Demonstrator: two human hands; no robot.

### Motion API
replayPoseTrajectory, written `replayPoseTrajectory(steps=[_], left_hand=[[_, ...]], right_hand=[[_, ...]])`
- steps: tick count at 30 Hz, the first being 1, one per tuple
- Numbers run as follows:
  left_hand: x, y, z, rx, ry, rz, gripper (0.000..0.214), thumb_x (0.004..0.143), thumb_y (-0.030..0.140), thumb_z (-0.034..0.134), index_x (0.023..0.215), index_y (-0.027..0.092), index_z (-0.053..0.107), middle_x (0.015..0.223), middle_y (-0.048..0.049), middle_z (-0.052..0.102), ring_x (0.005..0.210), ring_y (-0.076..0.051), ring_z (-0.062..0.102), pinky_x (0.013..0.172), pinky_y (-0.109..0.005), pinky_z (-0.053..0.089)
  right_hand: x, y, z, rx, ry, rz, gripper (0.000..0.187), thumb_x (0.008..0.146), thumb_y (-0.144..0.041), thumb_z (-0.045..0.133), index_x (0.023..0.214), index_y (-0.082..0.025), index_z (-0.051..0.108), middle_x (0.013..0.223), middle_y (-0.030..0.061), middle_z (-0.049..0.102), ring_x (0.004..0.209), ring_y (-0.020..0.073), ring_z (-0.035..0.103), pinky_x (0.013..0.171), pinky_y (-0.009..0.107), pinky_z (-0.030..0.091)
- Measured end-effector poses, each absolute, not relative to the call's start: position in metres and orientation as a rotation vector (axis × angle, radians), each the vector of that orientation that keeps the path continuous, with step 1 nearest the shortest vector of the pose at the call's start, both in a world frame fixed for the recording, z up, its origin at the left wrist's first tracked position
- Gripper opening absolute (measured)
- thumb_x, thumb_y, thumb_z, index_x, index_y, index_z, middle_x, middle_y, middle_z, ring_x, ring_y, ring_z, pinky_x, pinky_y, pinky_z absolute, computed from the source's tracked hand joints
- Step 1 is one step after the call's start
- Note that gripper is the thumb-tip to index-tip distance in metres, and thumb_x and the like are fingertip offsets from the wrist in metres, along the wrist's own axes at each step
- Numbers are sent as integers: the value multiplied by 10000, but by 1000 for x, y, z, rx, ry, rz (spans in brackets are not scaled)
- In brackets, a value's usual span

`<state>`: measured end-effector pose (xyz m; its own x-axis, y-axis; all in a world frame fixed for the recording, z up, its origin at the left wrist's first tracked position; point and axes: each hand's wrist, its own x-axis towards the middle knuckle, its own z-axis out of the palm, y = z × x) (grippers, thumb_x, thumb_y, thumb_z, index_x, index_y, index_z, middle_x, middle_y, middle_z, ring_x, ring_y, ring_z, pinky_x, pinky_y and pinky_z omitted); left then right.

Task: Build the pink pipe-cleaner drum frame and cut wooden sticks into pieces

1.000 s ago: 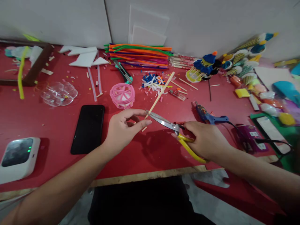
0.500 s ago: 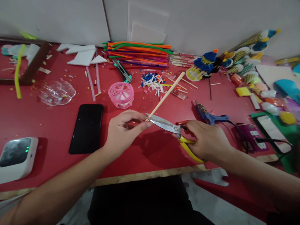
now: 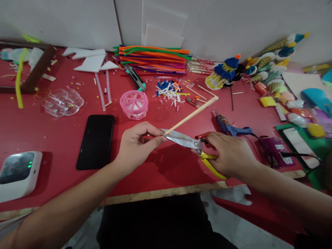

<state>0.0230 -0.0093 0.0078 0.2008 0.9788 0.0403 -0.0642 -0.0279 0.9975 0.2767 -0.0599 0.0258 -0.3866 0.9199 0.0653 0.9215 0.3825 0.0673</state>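
The near end of the wooden stick (image 3: 193, 114) is hidden where the left hand (image 3: 135, 145) pinches it, so I cannot see how much of it is inside the hand. Most of the handle of the scissors (image 3: 181, 139) is covered by the right hand (image 3: 230, 155). Only a yellow loop and a bit of red peek out. The blades look almost shut, and it is hard to tell if they bite the stick or just touch it. Both arms are cut off at the bottom edge. A white box (image 3: 17, 174) with a green light is cut off at the left edge, and the bright things far to the right are too blurry to name. The left hand's fingers (image 3: 155, 140) are closed on the stick, with the thumb on top and a finger below. From there the stick points up and to the right, over the red table (image 3: 52, 138), and its far end hangs in the air near a blue glue gun (image 3: 229, 127). The tip of the blades meets the stick right beside the left fingertips. The right hand is wrapped tight around the scissors handle. A black phone (image 3: 95, 141) lies flat just left of the left hand, and a pink wheel (image 3: 134, 104) sits behind it.
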Motion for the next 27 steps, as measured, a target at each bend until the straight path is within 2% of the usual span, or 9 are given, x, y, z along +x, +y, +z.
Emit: replayPoseTrajectory(steps=[7, 14, 22, 27], left_hand=[[23, -9, 8, 1279, 988, 1092, 123, 674, 191, 770, 652, 193, 649, 652, 9, 676, 513, -97, 582, 480, -230, 511], [22, -9, 10, 1343, 974, 1109, 87, 695, 165, 737, 653, 204, 671, 657, 1, 684, 529, -106, 581, 493, -239, 489], [22, -9, 10, 1440, 1001, 1117, 81, 715, 176, 720, 658, 222, 684, 669, -5, 688, 570, -129, 602, 515, -265, 488], [21, -8, 6, 1508, 1027, 1130, 52, 738, 197, 712, 694, 222, 701, 686, -13, 687, 617, -149, 631, 573, -295, 529]], right_hand=[[278, -59, 24, -1747, -2601, -65, 375, 812, -507, 556, 923, -156, 626, 836, 103, 690, 694, 230, 642, 572, 297, 372], [274, -59, 26, -1805, -2565, 6, 420, 882, -544, 467, 914, -157, 625, 822, 106, 685, 665, 215, 630, 550, 294, 348], [272, -57, 22, -1790, -2569, 1, 431, 886, -545, 447, 827, -158, 627, 775, 106, 673, 656, 218, 625, 568, 302, 364], [269, -53, 24, -1828, -2625, 34, 434, 894, -538, 433, 867, -162, 646, 773, 98, 679, 675, 211, 620, 584, 295, 382]])
